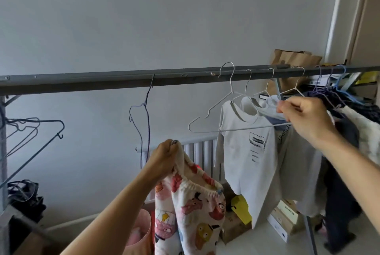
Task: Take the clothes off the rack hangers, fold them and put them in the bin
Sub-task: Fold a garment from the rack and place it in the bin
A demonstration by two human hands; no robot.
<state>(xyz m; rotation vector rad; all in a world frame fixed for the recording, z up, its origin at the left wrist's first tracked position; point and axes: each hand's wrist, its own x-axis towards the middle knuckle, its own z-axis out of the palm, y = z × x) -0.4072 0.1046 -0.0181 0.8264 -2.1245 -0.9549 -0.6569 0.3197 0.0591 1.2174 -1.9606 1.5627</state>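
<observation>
Nearest, the left hand (164,156) is gripping one pair of pants (193,209) by the stretchy top, fingers curled tight round the cloth. The pants are white with pink and yellow cartoon faces, and they are hanging down from the hand, off any hanger. Just left of the pants, low down, one pink bin (139,232) is standing on the floor, and something pink is lying inside it.

On the right, the right hand (304,117) is reaching up and holding the right end of one bare white hanger (207,115), fingers curled round the wire. Its hook is sitting up at the rail (102,82).

A little farther, three more white hangers are hanging on the rail, so there are four white ones. The closest of these is carrying a white shirt (246,152) with a dark patch on the chest. Two more pale tops are hanging behind it.

At the far right, three blue and purple hooks are showing, with dark clothes (341,182) hanging under them. I cannot tell how many clothes are there.

In the middle of the rail, one thin purple hanger (147,115) is hanging bare. At the far left, a bunch of bare hangers (24,131) is hanging on a side arm, too tangled to count.

Farther back, a white radiator (201,150) is sitting against the wall. Some boxes (283,219) are lying on the floor, and one brown paper bag (292,59) is sitting up high behind the rail.
</observation>
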